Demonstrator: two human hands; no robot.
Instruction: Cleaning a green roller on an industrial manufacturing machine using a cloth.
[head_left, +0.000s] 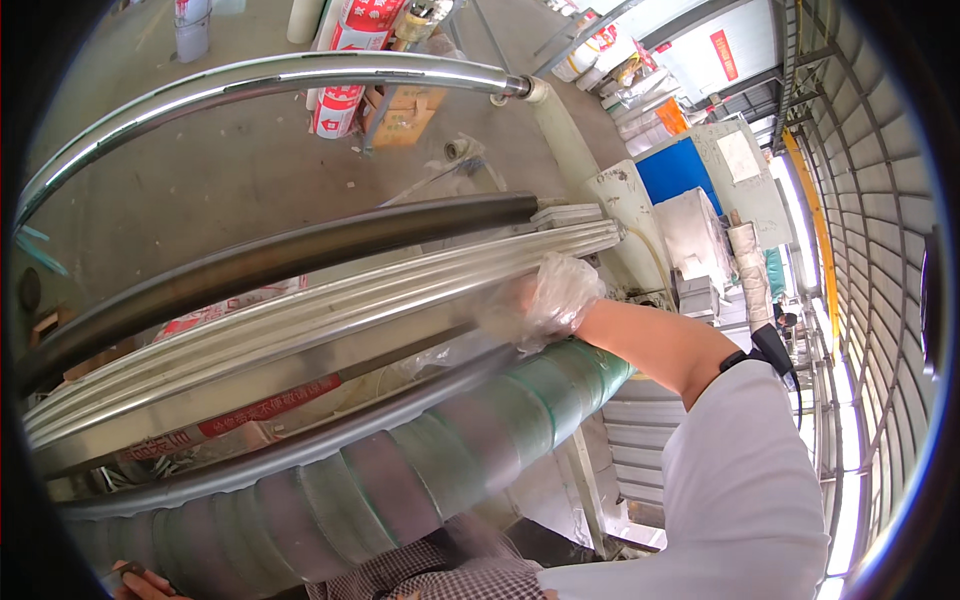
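White sleeve [745, 470]; right hand [530, 297] in crinkled clear plastic [568, 285]; left hand [147, 583] beside ridged green roll [385, 485]; cannot tell either grip.

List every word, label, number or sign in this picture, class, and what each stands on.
The wording is not copied here.
Red strip on the pale beam: white characters.
Red-and-white wrapped roll: large characters and an arrow.
Red-printed material beyond the rails: partly hidden.
Red banner in the background: too small to read.
White sheet on the upright panel: nothing legible.
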